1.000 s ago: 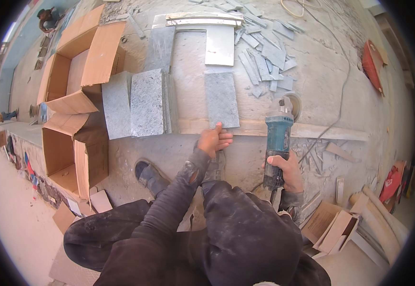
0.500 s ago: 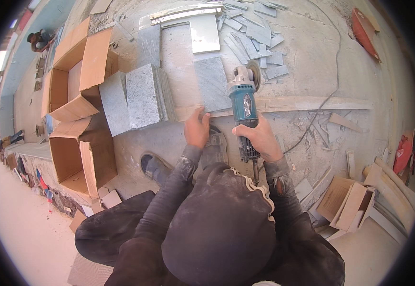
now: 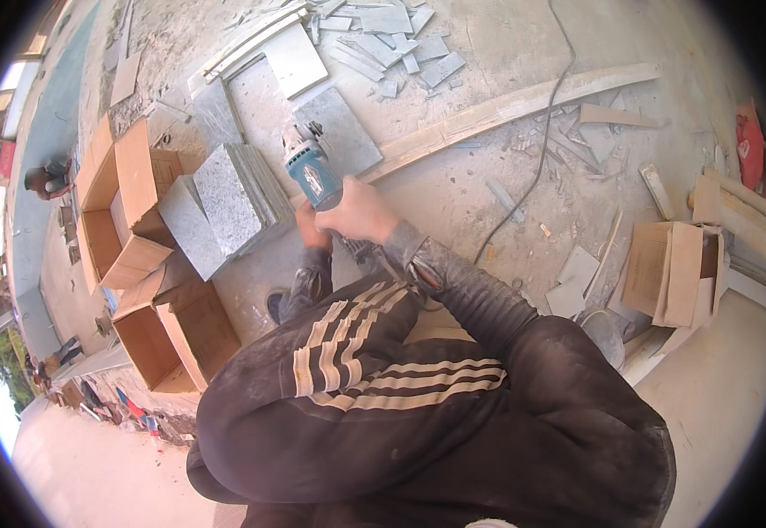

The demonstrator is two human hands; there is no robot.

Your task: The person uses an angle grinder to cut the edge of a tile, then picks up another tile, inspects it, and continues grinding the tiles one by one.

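Observation:
My right hand (image 3: 361, 211) is wrapped round the body of a teal and black angle grinder (image 3: 314, 174). The grinder's silver head lies at the left edge of a grey stone tile (image 3: 346, 123); whether the disc touches it I cannot tell. Close below the grinder is my left hand (image 3: 313, 231), partly covered by my right hand, its fingertips hidden. Left of both hands leans a stack of grey stone tiles (image 3: 246, 194), with one tile (image 3: 191, 224) resting against its side.
A wooden batten (image 3: 506, 110) runs away to the right, crossed by the grinder's cable (image 3: 537, 158). Cut stone strips (image 3: 383, 44) lie at the far side. Open cardboard boxes (image 3: 150, 339) stand at left, another box (image 3: 665, 273) at right. A person (image 3: 48, 179) is far left.
The view has turned. My right hand has swung the grinder leftward across the tile to its left edge. My left hand is now partly behind my right hand.

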